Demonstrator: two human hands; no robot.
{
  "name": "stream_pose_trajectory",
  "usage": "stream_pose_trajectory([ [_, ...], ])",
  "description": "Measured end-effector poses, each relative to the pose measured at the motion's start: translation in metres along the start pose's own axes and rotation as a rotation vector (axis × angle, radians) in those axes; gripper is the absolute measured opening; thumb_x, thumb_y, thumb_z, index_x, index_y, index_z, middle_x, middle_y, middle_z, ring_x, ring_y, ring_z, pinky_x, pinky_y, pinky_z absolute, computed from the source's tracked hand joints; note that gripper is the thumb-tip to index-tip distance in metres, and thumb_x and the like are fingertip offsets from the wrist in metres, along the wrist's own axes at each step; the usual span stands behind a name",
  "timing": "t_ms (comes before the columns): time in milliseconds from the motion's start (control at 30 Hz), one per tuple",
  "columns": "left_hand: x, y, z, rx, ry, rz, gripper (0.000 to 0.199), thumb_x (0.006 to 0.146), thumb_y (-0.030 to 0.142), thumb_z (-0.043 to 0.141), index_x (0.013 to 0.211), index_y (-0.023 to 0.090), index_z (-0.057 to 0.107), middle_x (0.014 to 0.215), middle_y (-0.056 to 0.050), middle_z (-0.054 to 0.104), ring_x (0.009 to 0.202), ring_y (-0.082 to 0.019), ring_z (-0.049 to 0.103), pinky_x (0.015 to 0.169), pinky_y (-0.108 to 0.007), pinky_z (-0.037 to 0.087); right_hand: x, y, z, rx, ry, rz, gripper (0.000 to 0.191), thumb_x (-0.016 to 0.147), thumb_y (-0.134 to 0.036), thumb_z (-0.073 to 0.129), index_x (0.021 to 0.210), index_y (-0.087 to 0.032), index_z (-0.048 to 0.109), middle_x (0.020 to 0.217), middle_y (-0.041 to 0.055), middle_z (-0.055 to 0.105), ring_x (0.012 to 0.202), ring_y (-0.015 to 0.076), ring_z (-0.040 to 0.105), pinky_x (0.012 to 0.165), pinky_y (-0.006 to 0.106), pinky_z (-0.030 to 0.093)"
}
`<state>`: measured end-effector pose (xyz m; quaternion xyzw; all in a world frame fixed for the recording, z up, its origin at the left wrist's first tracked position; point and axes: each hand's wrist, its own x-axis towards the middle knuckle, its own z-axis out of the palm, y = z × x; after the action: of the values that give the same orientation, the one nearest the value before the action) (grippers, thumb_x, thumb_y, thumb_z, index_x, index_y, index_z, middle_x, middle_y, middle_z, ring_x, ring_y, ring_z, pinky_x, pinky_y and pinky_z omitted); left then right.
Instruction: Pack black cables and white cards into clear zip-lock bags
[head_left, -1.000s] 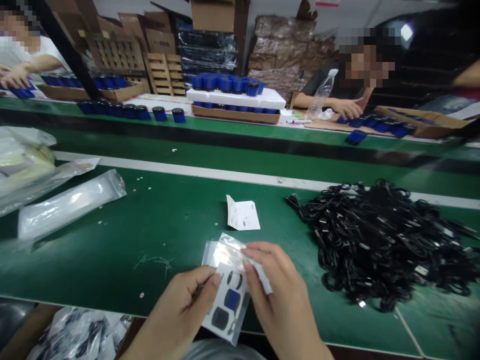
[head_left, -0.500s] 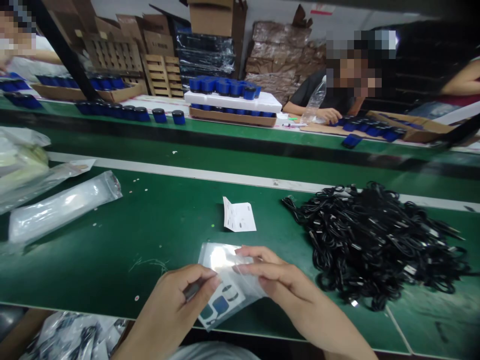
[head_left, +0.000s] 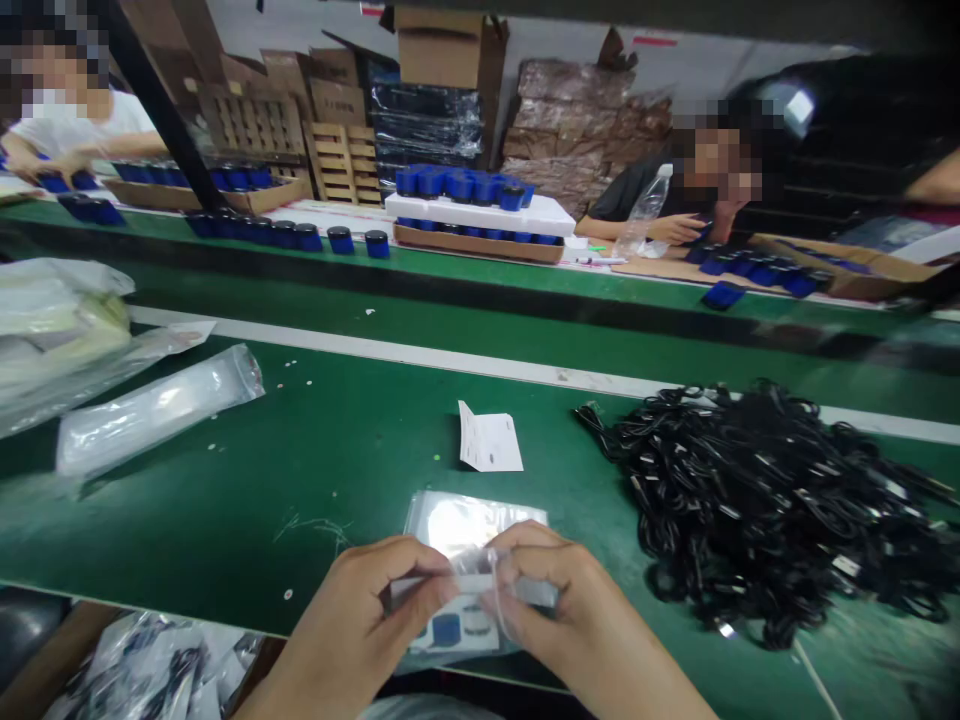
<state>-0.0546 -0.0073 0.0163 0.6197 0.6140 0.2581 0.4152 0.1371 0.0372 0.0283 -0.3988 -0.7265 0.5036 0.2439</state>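
Note:
Near the table's front edge, a clear plastic bag point(head_left: 450, 522) lies between my hands, with a printed sheet point(head_left: 476, 632) showing a dark blue shape through the plastic. My left hand point(head_left: 390, 590) pinches the bag's plastic between thumb and fingers. Opposite it, my right hand point(head_left: 544, 585) pinches the plastic too, the two sets of fingertips a short gap apart. Just beyond the bag, a folded white leaflet point(head_left: 491, 443) sits on the green table. To the right is a large heap of black cables point(head_left: 765, 500).
Plastic packages point(head_left: 161, 410) lie at the left. Below the table edge is a box of bagged items point(head_left: 165, 665). Across a raised green ledge point(head_left: 450, 275) stand blue jars point(head_left: 341, 240), a bottle point(head_left: 646, 212) and two people.
My right hand has closed its fingers on the bag's plastic, and my hands have come closer together. The printed sheet is turned flatter. The whole view has shifted slightly.

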Motion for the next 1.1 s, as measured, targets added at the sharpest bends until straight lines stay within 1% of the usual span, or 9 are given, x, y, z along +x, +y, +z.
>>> stream_pose_trajectory([
  [100, 0.001, -0.005, -0.005, -0.099, 0.017, -0.086, 0.033, 0.088, 0.042, 0.048, 0.076, 0.019, 0.068, 0.062, 0.002, 0.062, 0.055, -0.011, 0.053, 0.051, -0.019, 0.038, -0.001, 0.006, -0.007, 0.104, 0.088, 0.060, 0.018, 0.083, -0.022, 0.057, 0.064, -0.020, 0.054, 0.091, 0.0028, 0.061, 0.081, 0.0170, 0.059, 0.068, 0.025, 0.046],
  [233, 0.000, -0.007, -0.009, -0.177, 0.014, -0.079, 0.032, 0.088, 0.039, 0.049, 0.071, 0.019, 0.067, 0.061, 0.001, 0.065, 0.060, -0.012, 0.057, 0.057, -0.020, 0.041, -0.002, 0.013, -0.015, 0.156, 0.132, 0.117, 0.026, 0.086, -0.036, 0.056, 0.066, -0.020, 0.051, 0.099, 0.0051, 0.058, 0.081, 0.0176, 0.057, 0.062, 0.024, 0.045],
  [400, 0.000, -0.005, -0.008, -0.251, 0.050, -0.106, 0.030, 0.088, 0.039, 0.052, 0.072, 0.017, 0.065, 0.061, 0.001, 0.062, 0.059, -0.012, 0.057, 0.056, -0.020, 0.042, -0.001, 0.013, -0.014, 0.057, 0.159, 0.084, 0.024, 0.087, -0.040, 0.055, 0.072, -0.021, 0.059, 0.100, 0.0065, 0.060, 0.090, 0.0221, 0.057, 0.074, 0.028, 0.045],
  [533, 0.005, -0.003, -0.001, -0.645, 0.041, -0.072, 0.031, 0.082, 0.040, 0.062, 0.107, 0.021, 0.059, 0.079, 0.000, 0.065, 0.070, -0.013, 0.059, 0.065, -0.022, 0.047, 0.004, 0.015, -0.002, 0.224, 0.293, 0.098, 0.023, 0.086, -0.042, 0.057, 0.075, -0.021, 0.058, 0.093, 0.0049, 0.062, 0.085, 0.0212, 0.057, 0.073, 0.028, 0.045],
  [600, 0.008, -0.002, 0.004, -0.776, -0.001, -0.084, 0.034, 0.079, 0.037, 0.067, 0.107, 0.020, 0.059, 0.076, 0.001, 0.065, 0.068, -0.011, 0.058, 0.067, -0.023, 0.048, 0.006, 0.019, 0.005, 0.385, 0.338, 0.153, 0.024, 0.086, -0.043, 0.057, 0.075, -0.021, 0.057, 0.080, 0.0020, 0.061, 0.072, 0.0182, 0.056, 0.065, 0.026, 0.045],
  [767, 0.007, -0.005, 0.007, -0.664, -0.044, -0.182, 0.024, 0.080, 0.038, 0.064, 0.077, 0.014, 0.065, 0.068, 0.000, 0.063, 0.063, -0.011, 0.058, 0.062, -0.022, 0.048, 0.006, 0.023, 0.008, 0.308, 0.177, 0.095, 0.023, 0.086, -0.036, 0.058, 0.072, -0.019, 0.063, 0.081, 0.0027, 0.063, 0.073, 0.0179, 0.057, 0.067, 0.026, 0.044],
  [900, 0.003, -0.008, 0.005, -0.572, -0.028, -0.176, 0.026, 0.082, 0.039, 0.060, 0.069, 0.016, 0.062, 0.063, 0.000, 0.062, 0.062, -0.012, 0.059, 0.062, -0.023, 0.048, 0.002, 0.015, 0.004, 0.163, 0.324, 0.017, 0.027, 0.087, -0.033, 0.056, 0.063, -0.020, 0.057, 0.080, 0.0019, 0.061, 0.073, 0.0171, 0.055, 0.066, 0.024, 0.041],
  [1000, 0.002, -0.008, 0.004, -0.551, -0.003, -0.140, 0.028, 0.083, 0.041, 0.058, 0.068, 0.017, 0.061, 0.064, 0.001, 0.062, 0.064, -0.012, 0.059, 0.064, -0.024, 0.047, 0.001, 0.011, 0.007, 0.126, 0.343, -0.028, 0.024, 0.086, -0.031, 0.056, 0.065, -0.021, 0.059, 0.077, 0.0006, 0.058, 0.071, 0.0158, 0.055, 0.063, 0.022, 0.041],
  [1100, 0.001, -0.007, 0.003, -0.527, -0.043, -0.129, 0.030, 0.084, 0.042, 0.056, 0.069, 0.017, 0.061, 0.063, 0.001, 0.062, 0.063, -0.012, 0.058, 0.064, -0.024, 0.046, 0.002, 0.014, 0.011, 0.125, 0.465, -0.053, 0.021, 0.086, -0.029, 0.055, 0.067, -0.022, 0.059, 0.085, 0.0021, 0.061, 0.078, 0.0175, 0.058, 0.067, 0.022, 0.044],
])
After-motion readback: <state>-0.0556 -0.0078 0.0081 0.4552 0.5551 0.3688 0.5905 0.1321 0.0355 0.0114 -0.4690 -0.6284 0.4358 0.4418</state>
